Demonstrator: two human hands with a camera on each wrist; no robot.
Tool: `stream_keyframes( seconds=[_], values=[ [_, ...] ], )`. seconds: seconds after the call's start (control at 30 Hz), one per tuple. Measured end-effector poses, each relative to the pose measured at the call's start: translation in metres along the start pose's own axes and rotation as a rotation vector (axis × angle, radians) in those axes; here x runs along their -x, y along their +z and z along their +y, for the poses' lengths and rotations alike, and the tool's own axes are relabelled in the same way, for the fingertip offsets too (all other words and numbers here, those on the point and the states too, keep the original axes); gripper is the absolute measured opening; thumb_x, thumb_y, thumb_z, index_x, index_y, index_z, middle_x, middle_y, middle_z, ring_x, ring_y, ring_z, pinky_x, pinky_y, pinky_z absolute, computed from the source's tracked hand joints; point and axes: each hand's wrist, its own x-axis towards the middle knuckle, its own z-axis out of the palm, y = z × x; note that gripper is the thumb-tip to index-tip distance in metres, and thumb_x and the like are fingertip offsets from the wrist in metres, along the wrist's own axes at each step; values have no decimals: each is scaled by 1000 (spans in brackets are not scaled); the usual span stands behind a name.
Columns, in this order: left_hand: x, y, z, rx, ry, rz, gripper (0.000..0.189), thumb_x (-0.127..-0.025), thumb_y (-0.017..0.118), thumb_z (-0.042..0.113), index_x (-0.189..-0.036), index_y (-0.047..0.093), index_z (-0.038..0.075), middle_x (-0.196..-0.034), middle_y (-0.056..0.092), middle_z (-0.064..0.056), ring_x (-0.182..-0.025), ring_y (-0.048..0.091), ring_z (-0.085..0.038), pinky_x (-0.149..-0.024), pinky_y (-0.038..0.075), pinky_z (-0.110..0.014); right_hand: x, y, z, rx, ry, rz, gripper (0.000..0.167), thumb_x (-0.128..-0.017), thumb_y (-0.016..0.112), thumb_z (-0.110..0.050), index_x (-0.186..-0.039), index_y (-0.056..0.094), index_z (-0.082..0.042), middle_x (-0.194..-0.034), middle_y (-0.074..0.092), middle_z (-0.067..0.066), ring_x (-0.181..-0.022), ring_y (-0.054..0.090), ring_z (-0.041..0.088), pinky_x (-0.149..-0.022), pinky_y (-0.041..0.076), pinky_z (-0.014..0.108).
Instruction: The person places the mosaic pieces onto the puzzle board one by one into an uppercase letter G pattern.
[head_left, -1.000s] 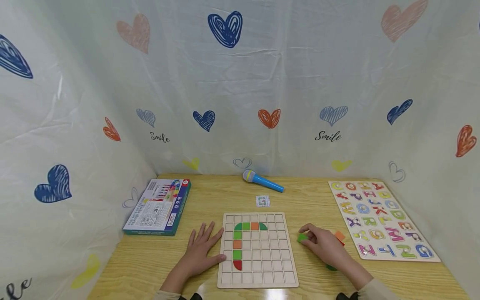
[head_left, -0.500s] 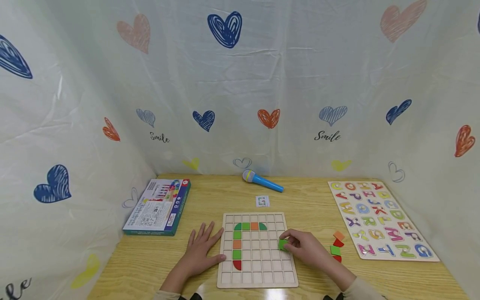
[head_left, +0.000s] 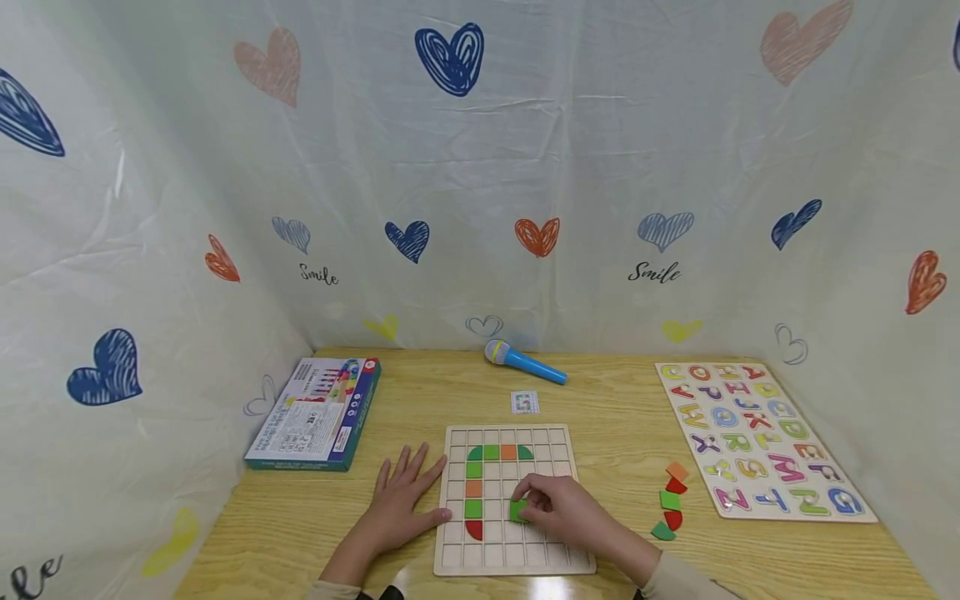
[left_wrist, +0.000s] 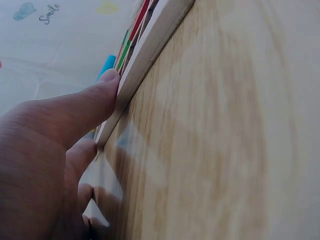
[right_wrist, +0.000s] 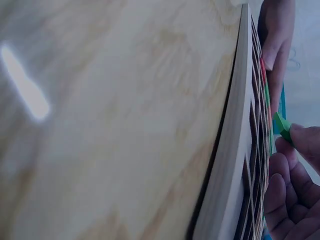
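Heart-printed curtains [head_left: 465,167] back a wooden table [head_left: 420,392]. Over the grid board [head_left: 492,490], the right hand [head_left: 566,510] pinches a tilted green square [head_left: 517,510]. The left hand [head_left: 401,504] lies spread, thumb touching the board's left edge. Loose colored pieces [head_left: 670,501] sit to the board's right.

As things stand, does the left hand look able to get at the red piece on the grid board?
Probably yes: the left hand holds nothing and rests at the left edge of the grid board, near the red piece, which nothing covers.
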Motion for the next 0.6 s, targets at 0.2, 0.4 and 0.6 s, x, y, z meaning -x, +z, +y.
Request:
stream_keyframes(
  seconds=[0.2,0.4,0.6],
  values=[
    [0,1,0,0,0,9,81,-91,63,63,-158,41,22,-168,19,-14,-155,3,-43,-118,-5,-66,-6,15,-11,-12,-43,-36,11,-94,71,-11,-102,71,-19,-76,59,-18,-67,53,-4,-64,49,18],
    [0,2,0,-8,-4,11,82,-91,63,64,-158,41,21,-168,19,-15,-155,4,-43,-118,-5,-67,-11,25,-19,30,-33,-66,9,-94,71,-13,-100,71,-20,-72,56,-19,-63,50,-6,-61,47,16],
    [1,2,0,-7,5,27,82,-90,63,64,-157,42,22,-168,21,-15,-155,5,-43,-119,-5,-67,-12,28,-22,104,-20,-95,11,-92,74,-15,-101,72,-19,-71,54,-19,-64,49,-4,-63,45,16]
  ],
)
